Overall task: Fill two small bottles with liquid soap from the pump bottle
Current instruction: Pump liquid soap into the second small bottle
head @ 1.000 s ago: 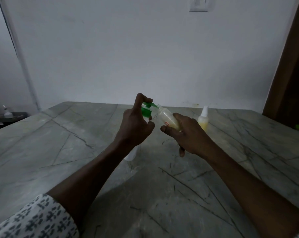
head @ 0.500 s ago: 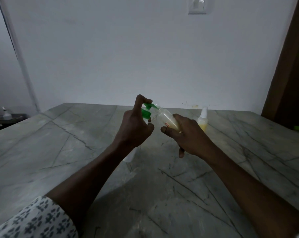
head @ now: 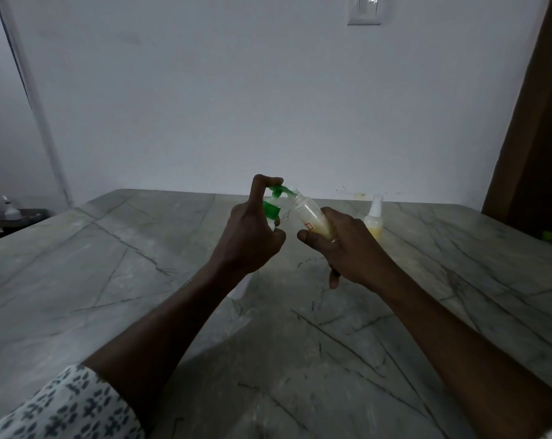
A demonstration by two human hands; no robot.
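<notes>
My left hand (head: 249, 236) grips the pump bottle (head: 272, 211), mostly hidden behind the hand, with my index finger curled over its green pump head. The green spout points into the open mouth of a small clear bottle (head: 309, 215). My right hand (head: 344, 248) holds that small bottle tilted toward the spout; it has pale yellow soap inside. A second small bottle (head: 374, 221) with a white spray top and yellow liquid stands on the marble table (head: 141, 264) just behind my right hand.
The table runs to a white wall at the back. A dark brown door or cabinet (head: 534, 137) stands at the right. On a dark ledge at far left sits a small white bottle (head: 10, 209). A small green thing (head: 550, 236) lies at the right edge.
Both hands and the bottles kept their pose. My left index finger and the green pump head have come up slightly above the bottle's collar.
</notes>
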